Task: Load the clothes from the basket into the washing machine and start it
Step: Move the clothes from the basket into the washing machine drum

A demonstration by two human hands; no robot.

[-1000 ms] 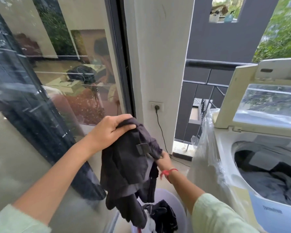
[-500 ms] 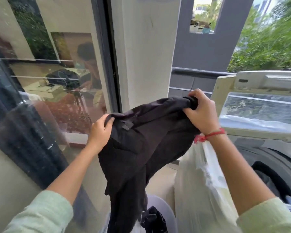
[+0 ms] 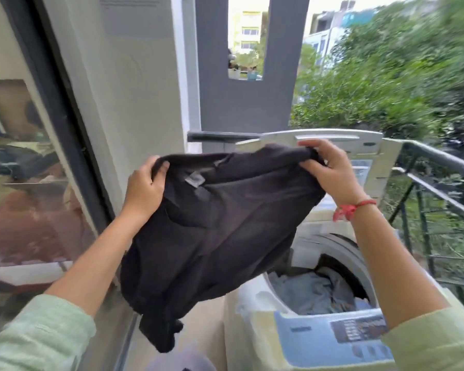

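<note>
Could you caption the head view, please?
Left hand and right hand hold a black garment at the open washing machine.

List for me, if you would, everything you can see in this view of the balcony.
garment: one, black, held up at centre
washing machine: one, white, lower right, lid raised
control panel: one, blue, machine's near edge
clothes: a pile, blue and grey, inside the drum
basket: one, pale, bottom edge, mostly cut off
railing: one, dark, right side
glass door: one, dark-framed, left side
wrist thread: one, red, right wrist
sleeves: two, pale green, bottom corners
left hand: grips the garment's left edge
right hand: grips the garment's right edge
</note>
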